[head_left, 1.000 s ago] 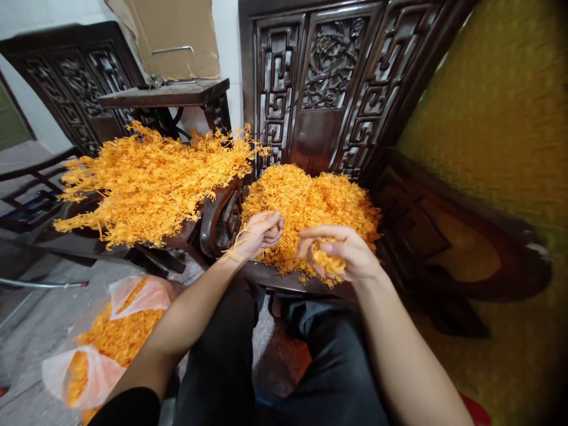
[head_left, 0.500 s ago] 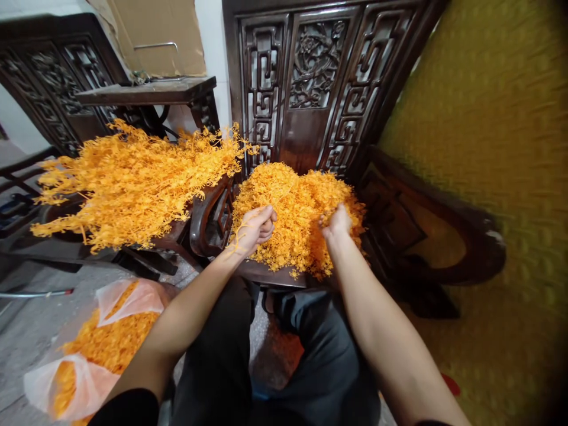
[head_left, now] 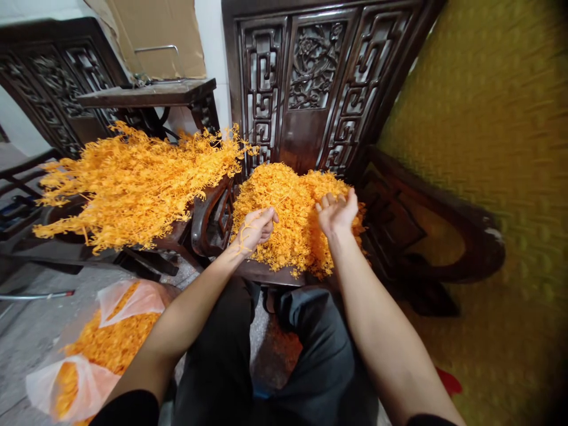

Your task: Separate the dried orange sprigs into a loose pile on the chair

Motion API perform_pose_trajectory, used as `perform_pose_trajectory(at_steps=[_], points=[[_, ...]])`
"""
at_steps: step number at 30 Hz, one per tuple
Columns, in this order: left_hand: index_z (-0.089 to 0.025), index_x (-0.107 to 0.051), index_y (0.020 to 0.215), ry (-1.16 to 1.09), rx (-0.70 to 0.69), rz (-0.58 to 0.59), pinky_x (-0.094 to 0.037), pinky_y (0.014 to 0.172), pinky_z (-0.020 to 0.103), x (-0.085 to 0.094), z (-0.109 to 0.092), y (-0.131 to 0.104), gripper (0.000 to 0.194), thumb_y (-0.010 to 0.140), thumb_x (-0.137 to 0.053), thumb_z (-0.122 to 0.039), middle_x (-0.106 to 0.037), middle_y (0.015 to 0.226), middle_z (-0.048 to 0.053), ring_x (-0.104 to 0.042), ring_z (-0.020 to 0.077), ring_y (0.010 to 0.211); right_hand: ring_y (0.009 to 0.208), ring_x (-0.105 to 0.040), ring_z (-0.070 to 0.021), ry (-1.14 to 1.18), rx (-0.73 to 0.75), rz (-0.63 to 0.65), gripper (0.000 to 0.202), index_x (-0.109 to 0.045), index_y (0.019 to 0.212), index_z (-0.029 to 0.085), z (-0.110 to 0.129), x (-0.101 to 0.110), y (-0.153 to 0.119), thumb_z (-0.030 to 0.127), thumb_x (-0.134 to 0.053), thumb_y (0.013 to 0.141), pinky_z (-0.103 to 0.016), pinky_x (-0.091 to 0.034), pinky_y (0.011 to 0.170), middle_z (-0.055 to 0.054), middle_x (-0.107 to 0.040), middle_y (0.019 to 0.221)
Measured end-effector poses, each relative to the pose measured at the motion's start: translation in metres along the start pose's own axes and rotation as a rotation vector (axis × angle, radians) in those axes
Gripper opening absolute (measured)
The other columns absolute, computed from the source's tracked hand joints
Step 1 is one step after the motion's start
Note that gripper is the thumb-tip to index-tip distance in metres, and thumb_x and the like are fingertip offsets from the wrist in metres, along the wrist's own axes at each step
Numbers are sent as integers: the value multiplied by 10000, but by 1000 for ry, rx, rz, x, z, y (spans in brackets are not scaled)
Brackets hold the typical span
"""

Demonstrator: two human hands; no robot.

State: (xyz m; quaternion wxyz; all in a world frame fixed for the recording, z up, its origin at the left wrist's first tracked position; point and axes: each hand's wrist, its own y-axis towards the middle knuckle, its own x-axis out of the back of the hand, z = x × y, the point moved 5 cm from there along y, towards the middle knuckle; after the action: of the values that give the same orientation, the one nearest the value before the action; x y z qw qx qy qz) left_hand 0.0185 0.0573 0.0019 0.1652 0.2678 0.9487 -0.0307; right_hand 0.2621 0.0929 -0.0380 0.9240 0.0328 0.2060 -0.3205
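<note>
A large heap of orange, frilly plastic-looking pieces (head_left: 284, 189) lies on a dark wooden chair seat (head_left: 270, 276) in front of me. Over its left part is my left hand (head_left: 258, 228), fingers closed on a thin orange stem whose strands lie across the wrist. My right hand (head_left: 338, 213) is above the heap's right part, palm turned up, fingers spread and slightly curled, with nothing visible in it.
Long orange sprays (head_left: 133, 183) cover another seat at the left. A translucent bag (head_left: 89, 384) of orange pieces lies on the floor at lower left. A small wooden table (head_left: 146, 93) stands behind the sprays. The chair's carved armrest (head_left: 479, 248) is at the right.
My right hand has risen slightly, opened and turned its palm up. My left hand has barely moved and stays closed.
</note>
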Motion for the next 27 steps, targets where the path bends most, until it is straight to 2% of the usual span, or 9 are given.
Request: perform_pose_trajectory(at_steps=[3, 7, 8, 10, 14, 18, 21, 24, 27], points=[[-171, -544, 855, 8, 31, 24, -148, 360, 149, -8, 4, 0, 455, 869, -647, -614, -304, 509, -117, -194, 28, 375, 1097, -607, -159, -111, 32, 108, 404, -602, 1120, 270, 6, -12, -26, 559, -645, 841, -254, -508, 799, -47, -609, 1219], [-178, -528, 811, 42, 100, 90, -209, 341, 165, -23, 9, -1, 521, 834, -647, -685, -358, 476, -100, -265, 43, 348, 964, -649, -185, -289, -93, 808, 503, -658, 972, 202, 6, -56, -99, 675, -686, 803, -290, -552, 783, -71, -682, 993], [-178, -523, 786, 45, 109, 91, -228, 337, 173, -26, 9, -2, 540, 820, -651, -701, -368, 464, -94, -286, 48, 339, 970, -653, -188, -277, -98, 930, 511, -658, 1002, 202, 9, -62, -118, 651, -737, 772, -303, -561, 818, -65, -689, 992], [-171, -531, 749, 56, 123, 91, -266, 337, 188, -32, 7, -6, 566, 802, -658, -720, -390, 455, -80, -326, 58, 331, 1025, -655, -190, -238, -24, 1003, 563, -648, 1086, 211, 21, -65, -146, 516, -877, 671, -315, -555, 913, -45, -698, 1053], [-153, -552, 700, 213, 159, 173, -253, 357, 179, -53, 12, -18, 515, 808, -716, -629, -427, 467, -57, -355, 48, 349, 1072, -656, -217, -252, 104, 821, 562, -676, 1101, 185, 39, -41, -171, 419, -906, 646, -351, -541, 981, -37, -716, 1075], [-137, -610, 728, 479, 165, 351, -240, 399, 165, -86, 24, -34, 309, 789, -809, -366, -453, 485, -55, -386, 48, 404, 878, -677, -199, -197, 18, 580, 485, -682, 1067, 165, 37, 4, -184, 575, -746, 815, -318, -573, 771, -23, -685, 835], [-132, -669, 769, 598, 207, 547, -270, 449, 178, -106, 28, -47, 256, 841, -745, -366, -493, 527, -33, -417, 63, 445, 723, -628, -160, -139, -16, 403, 534, -627, 1143, 234, 45, 50, -192, 694, -613, 874, -297, -554, 664, 13, -577, 711], [-136, -725, 885, 798, 183, 646, -292, 493, 209, -106, 27, -51, 277, 870, -691, -411, -549, 570, -13, -438, 84, 471, 584, -508, -149, -105, 17, 291, 507, -582, 1200, 358, 69, 109, -201, 758, -489, 903, -271, -493, 529, 24, -454, 646], [-159, -724, 1038, 1079, 86, 592, -339, 572, 238, -91, 22, -48, 315, 857, -685, -415, -625, 668, 1, -514, 119, 566, 523, -385, -159, -67, 137, 127, 451, -620, 1105, 388, 83, 171, -210, 761, -466, 901, -263, -359, 411, 9, -393, 635]])
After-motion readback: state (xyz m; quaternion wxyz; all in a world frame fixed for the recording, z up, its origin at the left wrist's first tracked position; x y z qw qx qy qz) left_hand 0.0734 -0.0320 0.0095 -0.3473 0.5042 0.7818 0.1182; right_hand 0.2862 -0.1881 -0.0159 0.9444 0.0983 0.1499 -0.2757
